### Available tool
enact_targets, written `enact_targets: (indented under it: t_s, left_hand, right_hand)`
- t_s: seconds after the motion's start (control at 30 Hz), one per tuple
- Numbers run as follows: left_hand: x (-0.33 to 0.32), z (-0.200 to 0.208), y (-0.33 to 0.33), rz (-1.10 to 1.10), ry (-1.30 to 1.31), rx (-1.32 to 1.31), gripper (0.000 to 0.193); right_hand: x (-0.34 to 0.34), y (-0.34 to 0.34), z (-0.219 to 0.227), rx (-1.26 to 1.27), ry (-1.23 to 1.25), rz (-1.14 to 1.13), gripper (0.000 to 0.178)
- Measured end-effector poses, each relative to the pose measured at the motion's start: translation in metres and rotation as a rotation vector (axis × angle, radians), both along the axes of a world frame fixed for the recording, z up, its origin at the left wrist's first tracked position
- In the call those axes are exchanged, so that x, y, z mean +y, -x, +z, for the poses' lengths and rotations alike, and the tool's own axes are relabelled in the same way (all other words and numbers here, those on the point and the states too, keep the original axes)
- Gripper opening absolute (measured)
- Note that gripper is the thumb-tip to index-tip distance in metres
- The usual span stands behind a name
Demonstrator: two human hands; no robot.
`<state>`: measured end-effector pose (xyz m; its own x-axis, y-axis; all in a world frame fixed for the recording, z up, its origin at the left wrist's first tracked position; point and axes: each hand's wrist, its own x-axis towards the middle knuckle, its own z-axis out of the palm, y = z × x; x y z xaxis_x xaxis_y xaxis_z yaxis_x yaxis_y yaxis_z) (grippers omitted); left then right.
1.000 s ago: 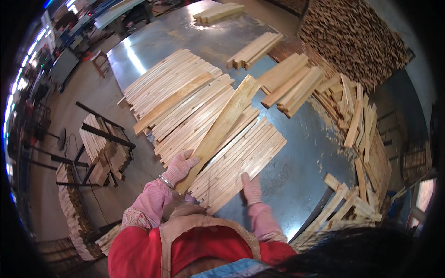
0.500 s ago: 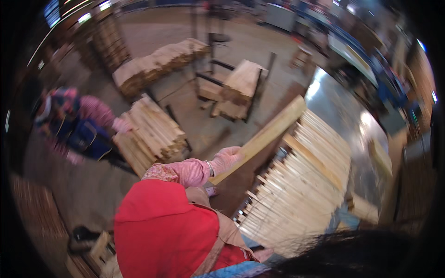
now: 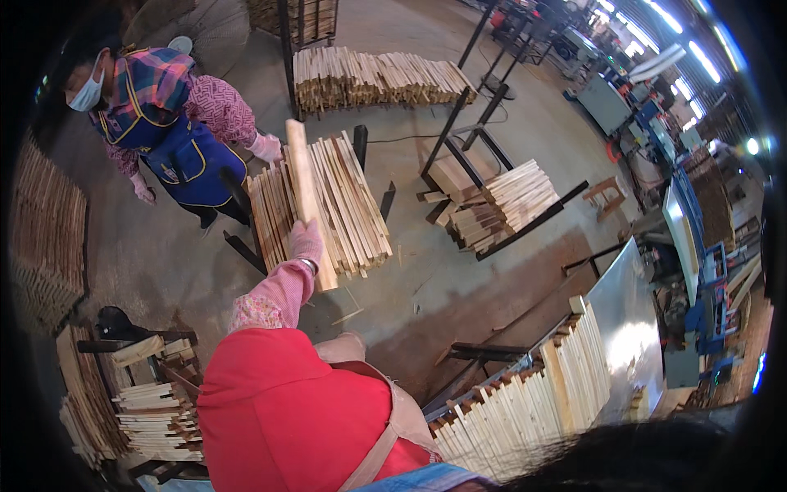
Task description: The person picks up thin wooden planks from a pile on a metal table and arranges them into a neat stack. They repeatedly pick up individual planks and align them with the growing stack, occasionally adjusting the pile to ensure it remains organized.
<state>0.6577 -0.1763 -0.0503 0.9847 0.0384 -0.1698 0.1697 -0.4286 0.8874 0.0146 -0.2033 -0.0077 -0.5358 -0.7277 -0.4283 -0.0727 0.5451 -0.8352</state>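
My left hand (image 3: pixel 307 243), in a light pink glove, is stretched out ahead and closed around the lower part of a long wooden strip (image 3: pixel 301 176). The strip is held over a stack of similar wooden strips (image 3: pixel 345 197) on a dark metal rack; whether it touches them I cannot tell. A co-worker's gloved hand (image 3: pixel 266 148) is at the far left edge of that stack. My right hand is out of view. A row of pale wooden strips (image 3: pixel 525 410) lies on a metal-topped table (image 3: pixel 625 320) to my right.
A co-worker in a blue apron (image 3: pixel 184 160) stands at the far left. Beyond are a long wood stack (image 3: pixel 381 78) and a smaller rack of strips (image 3: pixel 520 197). More strips (image 3: pixel 160 418) are piled at the near left. Machines (image 3: pixel 607 102) stand at the far right.
My view has turned left. My left hand has swung the wooden strip away from the metal-topped table to the stack beside the co-worker.
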Motion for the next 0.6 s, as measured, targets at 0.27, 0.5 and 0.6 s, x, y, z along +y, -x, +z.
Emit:
enact_targets:
  t_s: [0.27,0.5,0.6]
  left_hand:
    - [0.070,-0.071,-0.101,0.125,-0.332,0.126,0.051]
    - [-0.032,-0.142,-0.130,-0.908,-1.197,-0.203,0.049]
    - [-0.076,-0.135,-0.086,-0.641,-0.953,-0.189,0.048]
  right_hand:
    - [0.007,-0.032,-0.018,-0.038,-0.095,-0.039,0.044]
    - [0.128,-0.001,-0.028,-0.197,-0.143,-0.362,0.042]
    - [0.162,-0.001,-0.049,0.087,-0.135,-0.092,0.047]
